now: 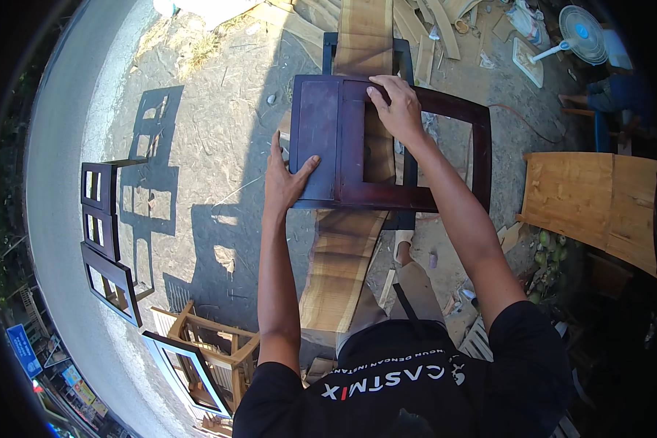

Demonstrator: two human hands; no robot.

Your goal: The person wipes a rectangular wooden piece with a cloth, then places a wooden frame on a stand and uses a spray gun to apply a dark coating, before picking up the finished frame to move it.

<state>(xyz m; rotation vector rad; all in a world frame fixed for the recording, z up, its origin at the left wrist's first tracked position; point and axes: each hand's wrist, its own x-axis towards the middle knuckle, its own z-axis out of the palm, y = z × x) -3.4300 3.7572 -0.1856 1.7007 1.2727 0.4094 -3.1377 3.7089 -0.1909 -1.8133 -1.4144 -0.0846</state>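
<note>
A dark red-brown wooden chair (pixel 318 120), or a chair-like piece with a solid panel and an open frame, lies across a long wooden plank in front of me. My left hand (pixel 286 175) grips its left edge, thumb on the panel and fingers along the side. At the far edge, my right hand (pixel 398 111) rests over the frame beside the opening, fingers bent and thumb on the wood. The plank (pixel 343 285) has pale edges and runs from near my legs to the far side. Part of another dark frame shows beneath the piece.
Dark wooden chairs (pixel 109 281) stand at the left near the road. An unpainted wooden frame (pixel 215 339) is at the lower left. Offcuts (pixel 438 29) and a white fan (pixel 582 35) lie at the far right. A tan wooden panel (pixel 591 201) and a seated person are on the right.
</note>
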